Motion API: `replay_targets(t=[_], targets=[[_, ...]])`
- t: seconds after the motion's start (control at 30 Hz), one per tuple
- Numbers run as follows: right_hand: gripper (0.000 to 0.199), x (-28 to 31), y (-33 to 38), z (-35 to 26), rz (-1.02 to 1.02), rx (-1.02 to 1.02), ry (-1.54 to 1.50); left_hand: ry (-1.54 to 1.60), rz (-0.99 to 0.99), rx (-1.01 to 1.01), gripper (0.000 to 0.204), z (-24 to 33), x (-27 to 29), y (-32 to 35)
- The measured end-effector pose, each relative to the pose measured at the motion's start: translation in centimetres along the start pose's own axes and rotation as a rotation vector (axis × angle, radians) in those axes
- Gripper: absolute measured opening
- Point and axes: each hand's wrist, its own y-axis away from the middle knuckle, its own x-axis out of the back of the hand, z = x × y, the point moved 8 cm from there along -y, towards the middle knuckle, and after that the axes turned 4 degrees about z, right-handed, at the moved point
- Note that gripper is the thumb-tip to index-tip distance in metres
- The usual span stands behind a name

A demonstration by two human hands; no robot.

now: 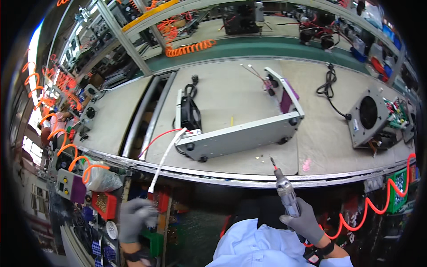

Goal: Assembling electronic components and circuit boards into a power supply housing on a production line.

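My right hand [304, 219], in a grey glove, is wrapped round a power screwdriver [286, 193]. Its bit points up and away, over the bench's front edge. At the lower left, my gloved left hand [137, 219] is beside the parts bins below the bench; motion smears its fingers, so I cannot make out what they hold. On the bench a grey metal chassis [240, 137] lies with its rubber feet toward me. It carries a black fan [190, 114] at the left and a purple panel [288, 97] at the right. A white sleeved cable [163, 162] hangs from its left corner over the edge.
Small screws [259, 157] lie before the chassis. At the right stands another unit [368, 112] with a fan opening and exposed circuit board. A red bin of small parts [105, 204] is at the lower left. An orange coiled hose [365, 209] loops at the right. Rollers [147, 116] cross the bench.
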Motion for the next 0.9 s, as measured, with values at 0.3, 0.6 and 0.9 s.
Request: replay_targets(t=[0.3, 0.6, 0.9], targets=[[0.041, 0.4, 0.7, -1.7, 0.039, 0.104, -0.051, -0.482, -0.415, -0.669, 0.02, 2.8, -30.6, -9.8], [0.051, 1.3, 0.2, 1.5, 0.044, -0.028, -0.032, -0.58, -0.28, -0.756, 0.027, 1.3, -28.0, -10.1], [0.054, 1.0, -0.8, -0.4, 0.005, -0.001, -0.029, 0.015, -0.252, -0.062, 0.027, -1.0, -25.3, -9.8]])
